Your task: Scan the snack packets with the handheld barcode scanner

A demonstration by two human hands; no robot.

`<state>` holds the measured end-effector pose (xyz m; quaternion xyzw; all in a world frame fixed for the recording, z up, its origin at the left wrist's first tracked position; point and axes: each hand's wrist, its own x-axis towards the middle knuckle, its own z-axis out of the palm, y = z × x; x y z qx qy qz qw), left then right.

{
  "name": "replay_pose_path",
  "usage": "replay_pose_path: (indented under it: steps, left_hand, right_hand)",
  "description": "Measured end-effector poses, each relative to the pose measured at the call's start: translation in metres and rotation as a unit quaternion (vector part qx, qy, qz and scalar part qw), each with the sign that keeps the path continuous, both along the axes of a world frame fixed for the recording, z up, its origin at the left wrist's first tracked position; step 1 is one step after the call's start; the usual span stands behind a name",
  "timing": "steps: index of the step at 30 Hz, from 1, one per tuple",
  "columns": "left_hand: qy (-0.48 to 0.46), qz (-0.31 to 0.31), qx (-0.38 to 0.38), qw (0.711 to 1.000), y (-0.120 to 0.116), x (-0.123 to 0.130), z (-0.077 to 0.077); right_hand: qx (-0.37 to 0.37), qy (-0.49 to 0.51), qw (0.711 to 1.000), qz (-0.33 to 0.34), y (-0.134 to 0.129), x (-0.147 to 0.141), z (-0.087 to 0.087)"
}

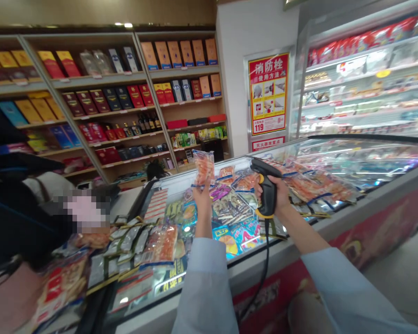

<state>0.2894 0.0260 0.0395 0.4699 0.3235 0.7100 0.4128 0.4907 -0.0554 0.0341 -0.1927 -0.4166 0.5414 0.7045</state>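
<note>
Corded barcode scanner (267, 188) is being gripped upright in the closed right hand (280, 197) above a glass-topped chest freezer (379, 204), its black cord (265, 264) hanging down past the freezer's front edge. Just beside it, the left hand (202, 198) is rising with its fingers closed on the lower edge of a clear bag of orange snack strips (204, 168). Many snack packets (162, 243) are lying across the freezer, and wooden shelves (101, 113) of gift boxes are standing behind.

I have one head camera, looking forward and down, close above the left hand (202, 197) and right hand (277, 194), across the freezer (379, 188) toward the shelves (97, 80).
</note>
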Motion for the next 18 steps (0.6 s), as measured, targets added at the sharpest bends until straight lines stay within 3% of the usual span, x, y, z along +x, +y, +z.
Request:
replay_pose_path:
  steps: [5, 8, 10, 13, 15, 18]
  left_hand:
    - [0.001, 0.085, 0.046, 0.995, -0.015, -0.068, 0.032]
    - [0.056, 0.197, 0.029, 0.978, -0.017, -0.113, 0.039]
    - [0.140, 0.326, 0.002, 0.935, -0.015, -0.139, 0.034]
    - [0.282, 0.493, -0.044, 0.822, -0.010, -0.169, 0.016]
    - [0.343, 0.533, -0.067, 0.771, -0.007, -0.183, 0.003]
    - [0.347, 0.569, -0.085, 0.740, -0.004, -0.197, -0.011]
  right_hand:
    - [0.048, -0.011, 0.996, 0.068, 0.015, -0.039, 0.034]
    - [0.047, -0.005, 0.992, 0.117, 0.038, -0.076, 0.037]
    - [0.033, 0.008, 0.988, 0.153, 0.055, -0.104, 0.031]
    - [0.010, 0.039, 0.976, 0.216, 0.075, -0.140, 0.011]
    - [-0.005, 0.055, 0.966, 0.254, 0.084, -0.156, -0.005]
    - [-0.028, 0.056, 0.956, 0.287, 0.090, -0.167, -0.026]
